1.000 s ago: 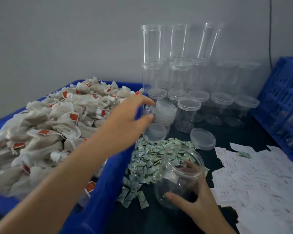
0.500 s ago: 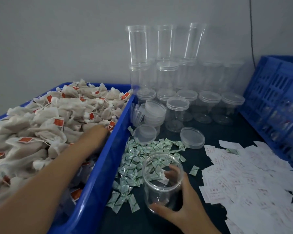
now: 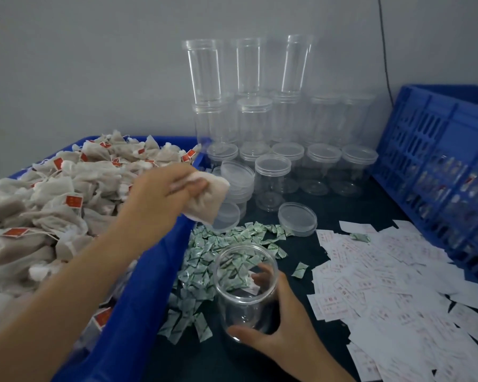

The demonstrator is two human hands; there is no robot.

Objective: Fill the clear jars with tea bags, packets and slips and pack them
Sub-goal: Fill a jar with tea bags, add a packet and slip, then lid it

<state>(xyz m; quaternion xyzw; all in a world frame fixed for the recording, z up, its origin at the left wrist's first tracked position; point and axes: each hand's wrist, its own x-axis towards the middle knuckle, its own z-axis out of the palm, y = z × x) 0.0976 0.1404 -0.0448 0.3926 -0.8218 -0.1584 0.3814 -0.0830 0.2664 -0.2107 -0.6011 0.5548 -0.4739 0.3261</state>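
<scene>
An open clear jar (image 3: 240, 304) stands on the dark table in front of me, and my right hand (image 3: 282, 334) grips it from the near right side. My left hand (image 3: 160, 199) holds a beige tea bag (image 3: 207, 199) in its fingers above the right wall of the blue bin (image 3: 138, 312), up and to the left of the jar. The bin is heaped with tea bags (image 3: 47, 205) with red tags. Green-and-white packets (image 3: 218, 244) lie in a pile around the jar. White paper slips (image 3: 392, 274) cover the table to the right.
Empty clear jars (image 3: 272, 180), some lidded and some stacked high, stand against the grey wall. Loose lids (image 3: 297, 217) lie near the packets. A blue slotted crate (image 3: 436, 172) holding filled jars stands at the right edge.
My left hand has come up out of the tea bag heap holding one tea bag and moved right over the bin wall. My right hand keeps its grip on the jar.
</scene>
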